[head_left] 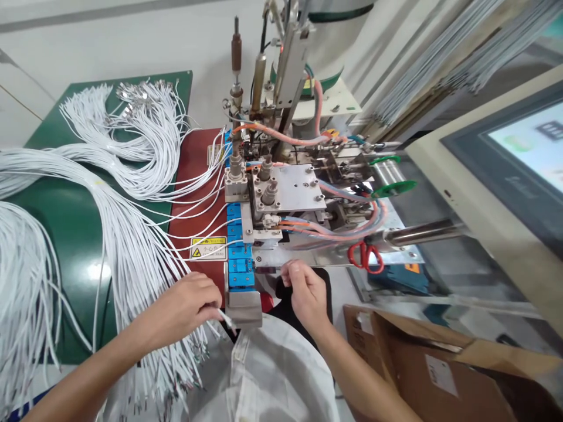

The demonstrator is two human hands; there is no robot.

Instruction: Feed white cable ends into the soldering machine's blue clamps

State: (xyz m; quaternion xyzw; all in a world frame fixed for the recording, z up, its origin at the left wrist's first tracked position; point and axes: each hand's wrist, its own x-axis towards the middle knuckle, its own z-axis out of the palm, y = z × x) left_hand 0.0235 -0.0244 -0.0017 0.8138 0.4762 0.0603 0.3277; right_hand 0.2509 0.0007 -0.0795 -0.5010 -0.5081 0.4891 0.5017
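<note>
The person's left hand (193, 302) pinches a thin white cable (227, 320) near its stripped-looking end, a short length of which sticks out past the fingertips. That end sits just beside the bent grey metal plate (246, 308) that caps the near end of a row of bright blue plastic clips (240, 264); whether it touches the plate I can't make out from here.

What catches my eye is the angle: the row of clips runs straight away from the person, while the cable's visible end slants rightward and back toward the lap. Other white cables lie crosswise over the dark red panel (193, 143), meeting the clips from the left.

The right hand (305, 293) is on the far side of the row, curled, fingertips drawn in to the thumb, with nothing showing in it (something tiny could be hidden there). The left is clearly the nearer to the cable, and to the thick white cable bundle (118, 217) on the green table (77, 246).
</note>
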